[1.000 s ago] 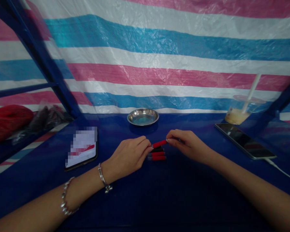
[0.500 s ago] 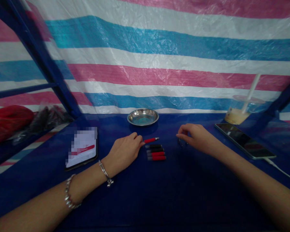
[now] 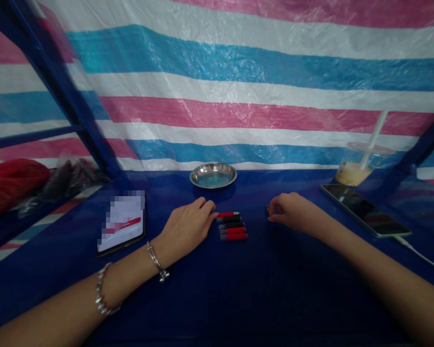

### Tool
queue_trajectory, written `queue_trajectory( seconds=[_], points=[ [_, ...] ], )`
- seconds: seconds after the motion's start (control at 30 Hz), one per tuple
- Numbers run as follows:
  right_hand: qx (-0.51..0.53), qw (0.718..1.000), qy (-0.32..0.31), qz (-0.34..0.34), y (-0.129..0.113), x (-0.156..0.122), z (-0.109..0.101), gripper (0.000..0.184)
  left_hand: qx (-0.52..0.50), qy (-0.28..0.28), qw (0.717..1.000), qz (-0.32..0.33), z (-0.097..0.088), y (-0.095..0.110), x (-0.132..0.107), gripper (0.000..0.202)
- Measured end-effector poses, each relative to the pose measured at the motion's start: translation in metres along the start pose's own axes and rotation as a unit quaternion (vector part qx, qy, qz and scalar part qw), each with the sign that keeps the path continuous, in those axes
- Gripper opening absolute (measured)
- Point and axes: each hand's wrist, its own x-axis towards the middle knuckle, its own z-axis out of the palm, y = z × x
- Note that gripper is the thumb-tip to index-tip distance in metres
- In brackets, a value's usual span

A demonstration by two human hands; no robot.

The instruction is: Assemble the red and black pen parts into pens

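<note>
Several short red and black pens lie side by side in a row on the blue table. My left hand rests on the table at the row's left end, its fingertips curled against the topmost red pen. To the right of the row, my right hand has its fingers pinched on a small dark piece at the table surface; I cannot make out what it is.
A shallow steel dish stands behind the pens. A phone with a lit screen lies at the left, a dark phone with a white cable at the right. A plastic cup with a straw is at the back right. A striped tarp hangs behind.
The hands held one red pen between them, then parted. My left hand laid that pen down at the top of the row. My right hand moved right to a small dark piece.
</note>
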Motion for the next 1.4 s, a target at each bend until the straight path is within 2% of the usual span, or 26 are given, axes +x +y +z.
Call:
queue_trajectory(
  seconds=[0.17,0.3,0.37,0.5,0.63,0.83,0.97,1.1,1.2,1.4],
  points=[
    [0.000,1.000,0.015,-0.004,-0.002,0.000,0.000,0.007,-0.002,0.043,0.999,0.021,-0.006,0.003,-0.002,0.036],
    [0.017,1.000,0.025,-0.001,-0.002,0.001,0.000,0.008,-0.049,0.045,0.995,0.071,-0.008,0.005,-0.003,0.027],
    [0.023,0.999,0.030,-0.001,-0.002,0.001,0.001,0.008,-0.077,0.035,0.991,0.106,-0.008,0.007,-0.004,0.016],
    [0.024,0.999,0.038,-0.004,-0.002,0.002,0.001,0.009,-0.093,0.000,0.983,0.156,-0.009,0.009,-0.007,0.014],
    [0.044,0.998,0.041,-0.012,-0.005,0.002,0.000,0.009,-0.069,-0.027,0.983,0.166,-0.011,0.010,-0.008,0.013],
    [0.140,0.989,0.020,-0.052,-0.012,0.001,-0.005,0.009,-0.050,-0.059,0.979,0.188,-0.014,0.012,-0.008,0.013],
    [0.273,0.958,-0.007,-0.082,-0.018,-0.001,-0.007,0.008,-0.040,-0.039,0.981,0.186,-0.013,0.012,-0.008,0.016],
    [0.446,0.890,-0.041,-0.080,-0.023,-0.003,-0.008,0.009,-0.052,0.011,0.988,0.142,-0.008,0.010,-0.007,0.020],
    [0.513,0.854,-0.047,-0.082,-0.026,-0.004,-0.008,0.011,-0.075,0.044,0.990,0.114,-0.006,0.008,-0.006,0.020],
    [0.531,0.843,-0.030,-0.080,-0.029,-0.004,-0.005,0.012,-0.096,0.073,0.987,0.108,-0.006,0.008,-0.007,0.018]
  ],
)
